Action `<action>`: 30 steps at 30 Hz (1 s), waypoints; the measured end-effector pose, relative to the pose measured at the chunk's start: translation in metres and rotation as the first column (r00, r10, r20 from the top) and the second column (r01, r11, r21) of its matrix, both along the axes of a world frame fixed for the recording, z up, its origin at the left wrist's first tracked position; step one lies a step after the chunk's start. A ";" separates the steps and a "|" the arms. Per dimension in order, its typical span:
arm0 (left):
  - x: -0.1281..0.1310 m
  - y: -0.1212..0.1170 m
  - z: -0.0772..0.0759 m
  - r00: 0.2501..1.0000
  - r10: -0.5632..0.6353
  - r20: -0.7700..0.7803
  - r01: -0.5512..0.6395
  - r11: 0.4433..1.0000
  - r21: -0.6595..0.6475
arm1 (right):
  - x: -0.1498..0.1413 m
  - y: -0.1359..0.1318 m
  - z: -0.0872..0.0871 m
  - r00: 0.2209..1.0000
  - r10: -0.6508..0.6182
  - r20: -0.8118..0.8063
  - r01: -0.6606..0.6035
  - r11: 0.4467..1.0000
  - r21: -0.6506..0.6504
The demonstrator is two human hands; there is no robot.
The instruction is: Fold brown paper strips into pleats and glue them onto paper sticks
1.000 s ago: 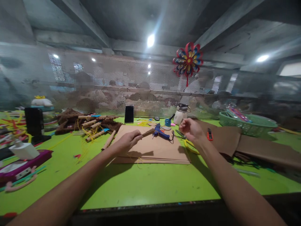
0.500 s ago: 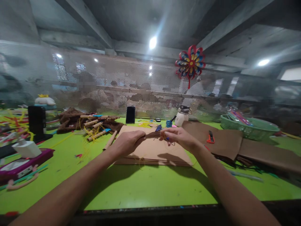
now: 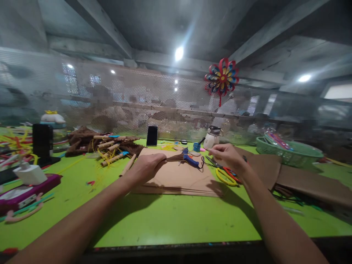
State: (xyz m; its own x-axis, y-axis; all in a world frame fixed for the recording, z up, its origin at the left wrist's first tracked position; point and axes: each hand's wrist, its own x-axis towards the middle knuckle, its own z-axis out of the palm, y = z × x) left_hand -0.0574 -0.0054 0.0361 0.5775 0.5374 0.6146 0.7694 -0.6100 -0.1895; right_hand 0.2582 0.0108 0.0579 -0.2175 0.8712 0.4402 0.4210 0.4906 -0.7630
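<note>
My left hand [image 3: 147, 165] is closed on the end of a piece of folded brown paper [image 3: 175, 157], its pleats fanning out to the right. Clear of the paper, my right hand [image 3: 227, 157] is held in a pinch; what sits between the fingertips, if anything, is too small to make out. Behind the paper's free end lies a blue glue gun [image 3: 191, 160] with a dark cord. Below both hands is a stack of flat brown paper sheets [image 3: 178, 183]. Scissors with yellow handles [image 3: 227, 178] lie under my right hand, partly hidden by it.
On the left, rolled brown paper pieces [image 3: 112, 157] lie tangled with yellow thread, near a purple power strip [image 3: 41, 190]. A phone [image 3: 152, 136] and a white jar [image 3: 212, 137] stand at the back. Larger brown sheets [image 3: 310, 179] and a green basket [image 3: 299, 152] are right.
My right hand has moved off the folded paper, to the right. The glue gun and yellow scissors handles now show more fully. My left hand keeps its hold.
</note>
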 end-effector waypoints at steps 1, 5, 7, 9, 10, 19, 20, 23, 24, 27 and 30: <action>0.000 0.000 0.000 1.000 -0.001 0.005 0.001 1.000 -0.009 | 0.003 0.002 0.000 1.000 -0.012 0.013 0.012 1.000 0.000; 0.001 -0.001 0.002 0.999 -0.012 0.052 0.019 0.991 -0.132 | 0.007 0.009 -0.004 0.991 -0.098 0.093 0.098 0.995 0.001; 0.003 0.000 0.003 0.995 -0.040 0.092 0.061 0.970 -0.237 | 0.007 0.014 -0.006 0.985 -0.135 0.106 0.135 0.991 0.011; 0.004 0.001 0.003 0.985 -0.079 0.153 0.127 0.933 -0.336 | 0.007 0.017 -0.007 0.983 -0.136 0.128 0.129 0.990 0.061; 0.005 0.001 0.003 0.978 -0.093 0.188 0.159 0.914 -0.372 | 0.006 0.018 -0.007 0.976 -0.160 0.147 0.142 0.982 0.121; 0.017 -0.004 0.008 0.929 -0.158 0.335 0.304 0.843 -0.444 | -0.069 -0.024 -0.004 0.929 -0.034 0.369 -0.184 0.822 0.538; 0.019 -0.006 0.010 0.924 -0.180 0.338 0.323 0.841 -0.434 | -0.075 -0.027 -0.006 0.916 -0.001 0.400 -0.223 0.829 0.513; 0.023 -0.008 0.013 0.901 -0.248 0.356 0.391 0.819 -0.419 | -0.080 -0.027 -0.012 0.930 0.026 0.367 -0.212 0.852 0.479; 0.023 -0.008 0.014 0.892 -0.258 0.371 0.408 0.814 -0.413 | -0.078 -0.026 -0.013 0.944 0.030 0.329 -0.194 0.857 0.478; 0.018 -0.004 0.015 0.879 -0.203 0.432 0.390 0.828 -0.403 | -0.067 -0.021 -0.010 0.977 0.032 0.212 -0.130 0.874 0.468; 0.009 0.004 0.013 0.880 -0.074 0.469 0.326 0.812 -0.483 | -0.053 -0.016 -0.006 0.996 -0.013 0.088 -0.019 0.935 0.354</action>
State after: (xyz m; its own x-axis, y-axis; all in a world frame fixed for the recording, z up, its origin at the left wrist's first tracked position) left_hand -0.0488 -0.0014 0.0492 0.4711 0.7491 0.4658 0.5433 -0.6624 0.5158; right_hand 0.2056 -0.0054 0.0516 -0.2716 0.6612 0.6993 0.4760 0.7238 -0.4995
